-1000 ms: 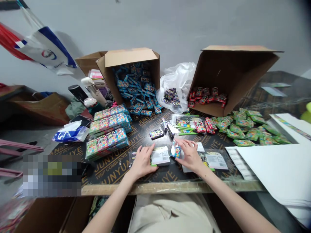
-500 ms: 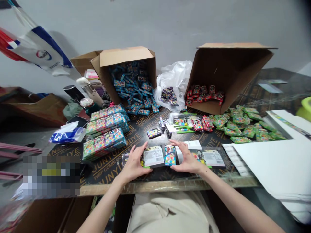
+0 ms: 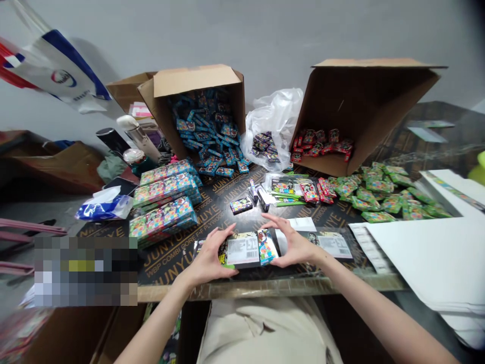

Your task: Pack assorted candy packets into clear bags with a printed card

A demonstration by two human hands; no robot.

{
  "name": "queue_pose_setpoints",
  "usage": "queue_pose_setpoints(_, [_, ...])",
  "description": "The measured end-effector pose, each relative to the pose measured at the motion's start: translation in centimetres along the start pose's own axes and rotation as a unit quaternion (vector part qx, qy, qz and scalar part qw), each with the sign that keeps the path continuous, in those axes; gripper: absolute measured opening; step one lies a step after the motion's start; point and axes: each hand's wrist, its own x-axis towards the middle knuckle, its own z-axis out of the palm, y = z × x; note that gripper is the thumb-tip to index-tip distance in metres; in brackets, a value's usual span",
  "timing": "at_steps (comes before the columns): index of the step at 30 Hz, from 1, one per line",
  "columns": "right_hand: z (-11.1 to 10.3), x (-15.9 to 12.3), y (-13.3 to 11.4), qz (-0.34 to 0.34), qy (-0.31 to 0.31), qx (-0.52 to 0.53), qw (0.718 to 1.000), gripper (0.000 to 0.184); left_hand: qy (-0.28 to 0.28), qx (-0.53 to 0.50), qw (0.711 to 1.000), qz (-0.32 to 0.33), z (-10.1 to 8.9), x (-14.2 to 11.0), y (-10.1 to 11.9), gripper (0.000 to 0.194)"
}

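Note:
My left hand [image 3: 212, 254] grips the left part of a dark printed card sleeve [image 3: 242, 247], which lies label side up with a white barcode panel. Between the thumb and fingers of my right hand [image 3: 294, 243] is a small blue candy box [image 3: 267, 246] with colourful print. The candy box sits tilted against the sleeve's right end; whether it is partly inside, I cannot tell. Another printed card sleeve [image 3: 333, 244] lies flat under and beyond my right wrist. Just behind my hands is a small dark box [image 3: 241, 205].
Stacked multi-box packs [image 3: 166, 189] stand at left. Behind are a carton of blue boxes [image 3: 197, 83], a plastic bag of purple boxes [image 3: 275, 108] and a carton of red boxes [image 3: 379, 91]. Green packets [image 3: 379, 194] and white sheets [image 3: 424, 253] lie at right.
The blue candy box has gone from upright to tilted, its lower end swung right. The sleeve and both hands stay nearly in place, and the camera view has shifted slightly.

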Motion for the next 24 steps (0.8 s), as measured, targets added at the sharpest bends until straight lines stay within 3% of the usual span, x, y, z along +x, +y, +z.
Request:
queue_pose_setpoints(6, [0.4, -0.1, 0.2, -0.038, 0.002, -0.078, 0.996, 0.096, 0.006, -0.001, 1.000, 0.005, 0.2, 0.1, -0.1, 0.103])
queue_pose_setpoints(9, [1.0, -0.5, 0.0, -0.020, 0.072, -0.083, 0.994, 0.103, 0.053, -0.008, 0.998, -0.039, 0.2, 0.1, -0.1, 0.103])
queue_pose_setpoints(11, [1.7, -0.8, -0.6, -0.010, 0.107, -0.081, 0.991, 0.092, 0.081, -0.011, 0.995, -0.060, 0.1, 0.2, 0.1, 0.102])
queue_pose_setpoints(14, [2.6, -0.5, -1.0, -0.042, 0.045, -0.071, 0.996, 0.073, 0.076, -0.004, 0.996, -0.051, 0.1, 0.4, 0.1, 0.104])
queue_pose_setpoints(16, [2.5, 0.7, -0.2, -0.046, 0.075, -0.085, 0.993, 0.065, 0.069, 0.005, 0.996, -0.050, 0.3, 0.6, -0.1, 0.103])
queue_pose_setpoints(19, [1.4, 3.9, 2.9, 0.064, 0.268, -0.124, 0.953, 0.066, 0.066, 0.033, 0.996, -0.056, 1.2, 1.0, -1.1, 0.103])
queue_pose_setpoints(20, [0.9, 5.1, 4.2, 0.103, 0.293, -0.131, 0.942, 0.069, 0.057, 0.047, 0.996, -0.055, 1.6, 1.2, -1.4, 0.103])
queue_pose_setpoints(22, [0.0, 6.9, 6.2, 0.156, 0.269, -0.124, 0.942, 0.065, 0.037, 0.072, 0.995, -0.058, 2.2, 1.8, -1.8, 0.101])
queue_pose_setpoints(24, [-0.7, 7.5, 6.8, 0.179, 0.253, -0.102, 0.945, 0.051, 0.052, 0.070, 0.993, -0.078, 2.4, 2.4, -1.6, 0.094])
